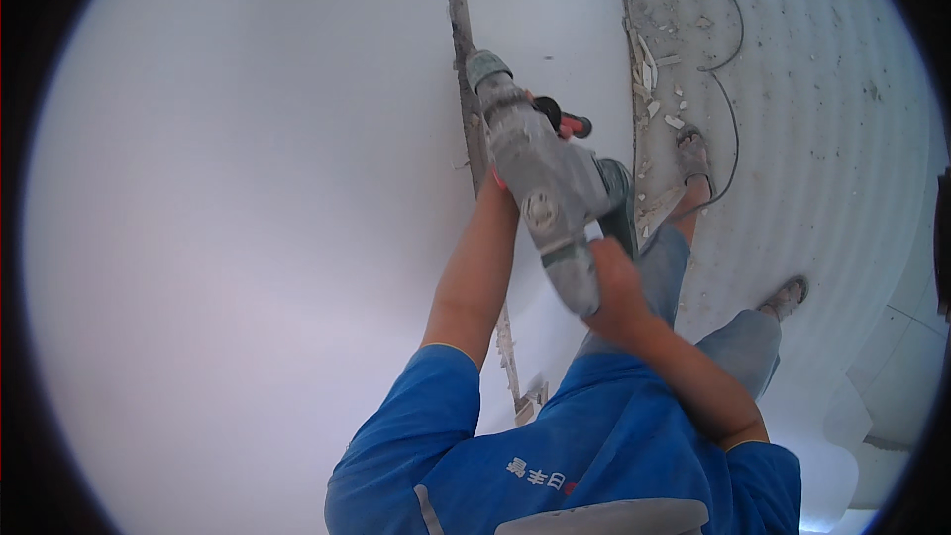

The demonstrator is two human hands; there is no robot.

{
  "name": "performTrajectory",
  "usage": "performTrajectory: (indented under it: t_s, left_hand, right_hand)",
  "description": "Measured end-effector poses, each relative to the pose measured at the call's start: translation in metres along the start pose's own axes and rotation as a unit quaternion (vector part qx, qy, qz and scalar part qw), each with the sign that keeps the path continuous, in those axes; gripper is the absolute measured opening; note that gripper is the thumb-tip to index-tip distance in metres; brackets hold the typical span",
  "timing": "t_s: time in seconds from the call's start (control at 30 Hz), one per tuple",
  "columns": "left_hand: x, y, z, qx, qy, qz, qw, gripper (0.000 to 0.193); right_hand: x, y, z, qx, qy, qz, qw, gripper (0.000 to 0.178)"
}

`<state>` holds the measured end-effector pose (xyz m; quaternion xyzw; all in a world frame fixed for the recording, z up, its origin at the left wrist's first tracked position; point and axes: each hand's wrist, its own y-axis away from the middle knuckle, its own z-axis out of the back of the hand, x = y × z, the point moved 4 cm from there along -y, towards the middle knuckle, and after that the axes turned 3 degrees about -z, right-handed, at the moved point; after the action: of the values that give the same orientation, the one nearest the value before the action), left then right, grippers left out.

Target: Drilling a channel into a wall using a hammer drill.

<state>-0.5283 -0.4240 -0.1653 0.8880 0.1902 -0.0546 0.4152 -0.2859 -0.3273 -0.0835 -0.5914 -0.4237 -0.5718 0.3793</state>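
Observation:
A dusty grey-green rotary hammer (530,163) slants across the middle of the view, its chuck (487,67) up against a rough groove (460,15) cut in the white wall. My right hand (618,282) is closed round its rear handle. My left hand (495,192) reaches behind the front of the tool body, which hides most of it; a little of its fingers shows by the red and black side handle (573,125), and it grips there. No bit can be made out beyond the chuck.
The white wall (248,238) fills the left side. Broken chips (649,79) lie along its foot. A dark cable (736,129) curves over the ridged pale floor covering (822,139). My sandalled feet (693,154) stand at the right. Floor tiles (897,347) show beyond.

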Motion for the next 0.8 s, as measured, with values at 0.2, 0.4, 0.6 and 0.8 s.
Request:
performTrajectory:
  t_s: [0.2,0.4,0.6,0.8]
  left_hand:
    - [-0.034,0.002,0.056,-0.158,0.061,-0.013,0.985,0.034]
    - [0.032,0.039,0.033,0.014,-0.153,0.026,0.988,0.03]
    - [0.025,0.045,0.056,-0.109,-0.353,0.042,0.928,0.034]
    - [0.04,0.04,0.063,-0.033,-0.233,-0.075,0.969,0.035]
  right_hand:
    - [0.0,-0.009,0.055,0.072,-0.091,-0.022,0.993,0.054]
    - [-0.031,0.033,0.09,0.134,-0.153,-0.076,0.976,0.05]
    - [-0.055,0.039,0.094,0.039,-0.231,-0.09,0.968,0.046]
    - [-0.054,0.034,0.109,0.003,-0.189,-0.022,0.982,0.049]
